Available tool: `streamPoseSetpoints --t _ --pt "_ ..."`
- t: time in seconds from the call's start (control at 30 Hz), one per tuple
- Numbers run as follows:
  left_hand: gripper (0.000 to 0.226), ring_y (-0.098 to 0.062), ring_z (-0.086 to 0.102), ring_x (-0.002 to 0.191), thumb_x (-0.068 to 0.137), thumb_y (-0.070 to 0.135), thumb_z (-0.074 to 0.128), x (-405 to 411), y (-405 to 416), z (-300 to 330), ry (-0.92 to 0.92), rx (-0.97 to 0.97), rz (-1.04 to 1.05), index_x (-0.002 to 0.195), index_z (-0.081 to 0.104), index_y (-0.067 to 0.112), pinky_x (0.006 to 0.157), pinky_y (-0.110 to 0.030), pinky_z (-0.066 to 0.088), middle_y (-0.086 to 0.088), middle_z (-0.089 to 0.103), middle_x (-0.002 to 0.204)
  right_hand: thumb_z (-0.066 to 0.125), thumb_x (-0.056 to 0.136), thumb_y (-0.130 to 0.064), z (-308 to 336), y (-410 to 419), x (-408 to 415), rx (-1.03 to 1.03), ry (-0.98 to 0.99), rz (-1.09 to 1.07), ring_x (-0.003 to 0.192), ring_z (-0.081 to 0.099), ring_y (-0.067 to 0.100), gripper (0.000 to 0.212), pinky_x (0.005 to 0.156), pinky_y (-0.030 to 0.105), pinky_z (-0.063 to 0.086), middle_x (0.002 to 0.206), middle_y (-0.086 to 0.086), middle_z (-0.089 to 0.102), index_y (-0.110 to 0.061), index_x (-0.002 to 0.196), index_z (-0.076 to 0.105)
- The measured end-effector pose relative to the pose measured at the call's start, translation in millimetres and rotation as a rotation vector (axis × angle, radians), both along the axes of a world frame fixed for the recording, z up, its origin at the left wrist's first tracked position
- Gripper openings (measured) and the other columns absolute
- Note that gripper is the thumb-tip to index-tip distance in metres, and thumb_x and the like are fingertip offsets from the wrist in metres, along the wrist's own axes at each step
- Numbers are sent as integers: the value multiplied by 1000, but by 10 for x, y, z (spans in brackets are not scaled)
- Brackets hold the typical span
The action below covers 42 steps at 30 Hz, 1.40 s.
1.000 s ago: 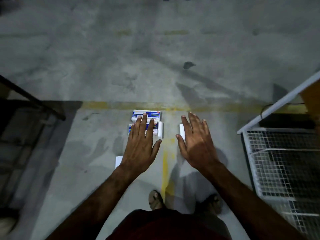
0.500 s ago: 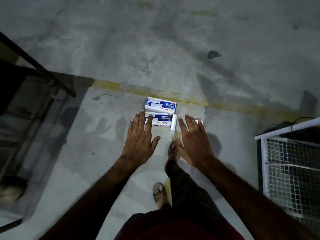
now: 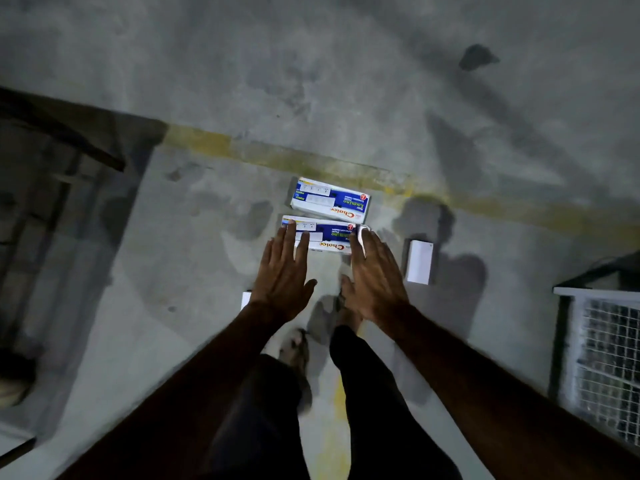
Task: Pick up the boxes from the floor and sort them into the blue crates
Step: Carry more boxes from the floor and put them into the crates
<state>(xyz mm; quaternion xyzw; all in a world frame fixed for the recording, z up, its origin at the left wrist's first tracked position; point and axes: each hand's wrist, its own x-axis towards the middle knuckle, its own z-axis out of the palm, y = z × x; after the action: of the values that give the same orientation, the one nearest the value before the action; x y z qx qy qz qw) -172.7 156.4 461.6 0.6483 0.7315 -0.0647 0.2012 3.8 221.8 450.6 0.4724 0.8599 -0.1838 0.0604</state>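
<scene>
Two fingers [image 3: 290,237] over near box [image 3: 323,233]

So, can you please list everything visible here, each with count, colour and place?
printed boxes: two, blue and white, on the floor near the yellow line, one just ahead of the fingertips
plain boxes: two, white, one right of the right hand, one mostly hidden by the left wrist
yellow line: one, faded, across the grey floor
wire cage: one, white, right edge
dark rack: one, left edge, blurred
feet: two, in sandals, bottom centre
left hand: open, flat
right hand: open, flat
</scene>
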Motion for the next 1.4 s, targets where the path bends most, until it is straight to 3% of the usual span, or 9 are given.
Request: streamPoseSetpoints --t 0.13,0.37,0.6,0.73,0.83,1.03,1.17,1.3,1.4 --pt "103 -47 26 148 76 42 79 -358 375 -885 6 -45 19 156 28 1 116 -56 29 -30 20 161 78 76 -27 -1003 385 -227 -37 13 -42 144 35 41 91 119 50 31 154 29 38 3 152 36" --pt "111 -42 4 153 82 53 72 -864 888 -3014 38 -160 -79 159 8 4 124 -51 12 -26 -1 165 92 59 -22 -3204 784 -606 -118 -78 71 137 42 49 105 114 58 36 147 32 43 9 145 42" --pt "128 -42 -3 153 76 51 82 -986 1299 -4714 54 -249 -169 159 -2 5 123 -53 6 -25 -8 166 90 63 -39 -4808 1035 -896 -128 -178 201 147 25 42 121 121 50 20 157 26 27 3 154 23" --pt "140 -45 5 152 61 52 92 -1051 1403 -5342 97 -255 -214 159 4 2 124 -55 11 -26 3 164 94 53 -44 -5350 1149 -997 -100 -245 175 147 22 44 135 122 53 20 159 27 23 0 156 18" --pt "152 -46 27 142 40 55 97 -1085 1434 -5603 196 -188 -244 155 14 2 118 -59 25 -27 24 155 97 43 -35 -5542 1163 -1001 -15 -259 161 142 29 48 136 120 57 23 153 30 30 1 153 26" --pt "140 -40 41 121 33 39 89 -1154 1331 -5440 221 -119 -311 151 21 7 108 -56 34 -23 37 135 97 36 -32 -5426 1020 -1067 -39 -202 99 129 40 43 129 112 53 37 142 26 39 -1 144 34" --pt "142 -40 38 124 32 43 86 -1287 1250 -4732 263 -139 -329 152 19 11 111 -61 29 -23 33 136 96 32 -39 -4752 899 -1156 -73 -170 45 126 42 41 134 108 49 41 140 24 40 -6 145 33" --pt "136 -41 41 122 32 44 82 -1358 1281 -3727 284 -102 -311 150 25 7 110 -60 30 -26 37 135 93 39 -28 -3819 860 -1157 -19 -100 3 135 38 42 124 114 52 35 144 24 39 -8 146 34" --pt "123 -40 44 112 35 37 73 -1263 1377 -2731 263 -36 -260 146 34 2 105 -55 35 -26 42 128 67 76 -12 -2883 879 -1070 90 -82 -31 136 45 45 68 112 53 39 145 29 46 -5 142 51"
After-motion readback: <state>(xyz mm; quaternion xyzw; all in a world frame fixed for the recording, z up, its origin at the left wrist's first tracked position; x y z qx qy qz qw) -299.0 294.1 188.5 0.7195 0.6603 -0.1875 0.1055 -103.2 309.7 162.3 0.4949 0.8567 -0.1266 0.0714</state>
